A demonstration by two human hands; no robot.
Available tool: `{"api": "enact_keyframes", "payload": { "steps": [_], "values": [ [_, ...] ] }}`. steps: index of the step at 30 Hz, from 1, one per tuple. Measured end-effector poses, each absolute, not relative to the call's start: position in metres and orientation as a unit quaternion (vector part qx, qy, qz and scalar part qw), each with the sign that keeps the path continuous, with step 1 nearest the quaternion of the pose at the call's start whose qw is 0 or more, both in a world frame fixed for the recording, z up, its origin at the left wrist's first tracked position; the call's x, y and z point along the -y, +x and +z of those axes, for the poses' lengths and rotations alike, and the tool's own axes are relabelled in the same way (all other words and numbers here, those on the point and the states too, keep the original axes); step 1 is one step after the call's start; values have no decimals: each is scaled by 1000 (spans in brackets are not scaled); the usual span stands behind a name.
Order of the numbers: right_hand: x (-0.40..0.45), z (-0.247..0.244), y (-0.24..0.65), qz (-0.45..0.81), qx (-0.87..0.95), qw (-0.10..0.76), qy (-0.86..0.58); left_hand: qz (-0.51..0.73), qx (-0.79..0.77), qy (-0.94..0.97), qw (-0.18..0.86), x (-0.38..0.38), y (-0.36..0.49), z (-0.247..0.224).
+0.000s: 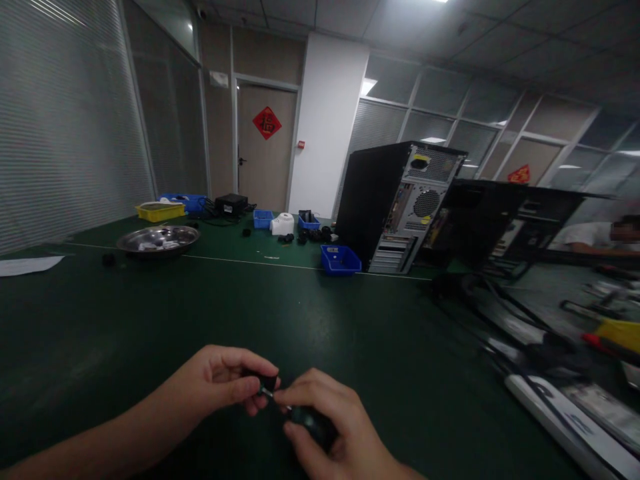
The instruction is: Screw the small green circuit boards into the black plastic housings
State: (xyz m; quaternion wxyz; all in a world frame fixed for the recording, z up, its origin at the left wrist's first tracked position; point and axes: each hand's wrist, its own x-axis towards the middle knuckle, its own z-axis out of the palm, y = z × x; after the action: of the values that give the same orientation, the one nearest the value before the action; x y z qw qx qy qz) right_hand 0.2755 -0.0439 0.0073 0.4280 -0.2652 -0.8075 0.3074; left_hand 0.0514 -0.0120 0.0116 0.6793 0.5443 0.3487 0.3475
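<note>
Above the green tabletop (240,303), my left hand (227,377) pinches a small black part (269,382) between thumb and fingers; its exact kind is hard to make out. My right hand (340,420) is wrapped around the dark, rounded handle of a screwdriver (313,425). The screwdriver's thin metal shaft points left, toward the black part. Its tip reaches the part or lies very close to it, partly covered by my fingers.
A metal bowl (127,243) with pale pieces stands at left. Farther back are a yellow tray (160,213), a blue bin (341,261) and a black computer tower (373,200). Cables (493,300) and a white bar-shaped object (555,420) lie at right. A person (590,237) sits beyond.
</note>
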Motion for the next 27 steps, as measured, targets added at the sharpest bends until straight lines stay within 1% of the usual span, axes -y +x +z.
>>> {"api": "enact_keyframes", "payload": {
  "steps": [7,11,16,18,21,27],
  "values": [
    [43,5,279,306,815,422,-254,340,-339,515,710,13,52,10],
    [41,7,276,293,816,422,-264,359,-327,541,687,13,53,10],
    [42,10,274,279,822,418,-268,377,-353,566,643,19,56,18],
    [42,10,274,291,832,398,-256,378,-344,565,648,23,57,20],
    [42,9,276,297,834,393,-249,379,-328,544,673,25,56,23],
    [43,12,277,322,831,375,-256,380,-326,523,690,24,57,21]
  ]
}}
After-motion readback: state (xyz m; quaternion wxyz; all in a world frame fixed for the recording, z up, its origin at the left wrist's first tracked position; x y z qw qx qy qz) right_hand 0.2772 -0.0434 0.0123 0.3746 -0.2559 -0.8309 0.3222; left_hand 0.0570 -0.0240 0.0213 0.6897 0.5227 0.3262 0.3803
